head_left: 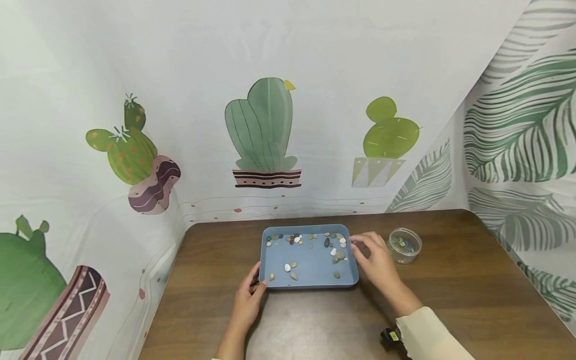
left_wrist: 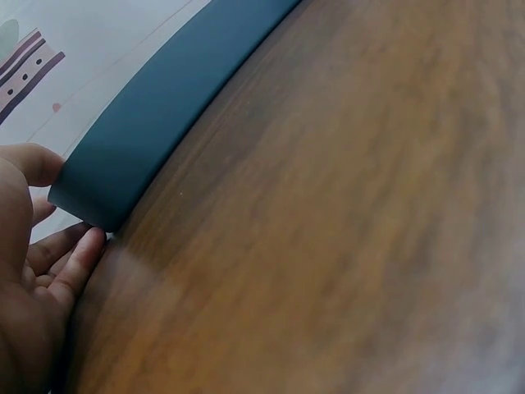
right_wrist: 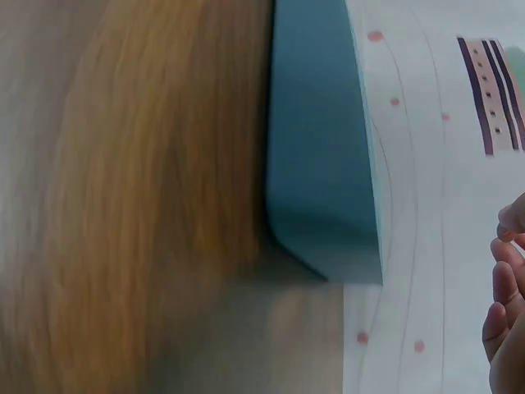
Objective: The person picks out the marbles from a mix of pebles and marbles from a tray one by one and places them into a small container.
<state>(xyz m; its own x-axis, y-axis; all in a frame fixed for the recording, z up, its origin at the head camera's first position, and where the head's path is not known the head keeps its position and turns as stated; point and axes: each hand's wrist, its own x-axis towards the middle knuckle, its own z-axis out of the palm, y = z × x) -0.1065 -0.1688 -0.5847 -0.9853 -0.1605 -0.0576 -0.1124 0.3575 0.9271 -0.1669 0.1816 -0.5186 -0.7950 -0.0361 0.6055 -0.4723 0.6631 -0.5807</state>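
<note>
A blue rectangular tray (head_left: 310, 260) lies on the wooden table, with several small stones scattered inside it, mostly along its back and right sides. My left hand (head_left: 246, 300) grips the tray's front left corner; in the left wrist view the thumb (left_wrist: 37, 164) is at the rim and other fingertips are low at the corner. Over the tray's right edge, my right hand (head_left: 378, 260) pinches a small dark stone (head_left: 353, 242) between thumb and index finger. White stones (head_left: 343, 241) lie just left of those fingertips. The right wrist view shows this hand's fingers (right_wrist: 504, 279) drawn together.
A round clear plastic tub (head_left: 405, 246) with small coloured pieces inside stands right of the tray, close beside my right hand. A small black object with a yellow-green patch (head_left: 390, 336) is by my right sleeve. Behind the table hangs a cactus-print cloth (head_left: 324, 125).
</note>
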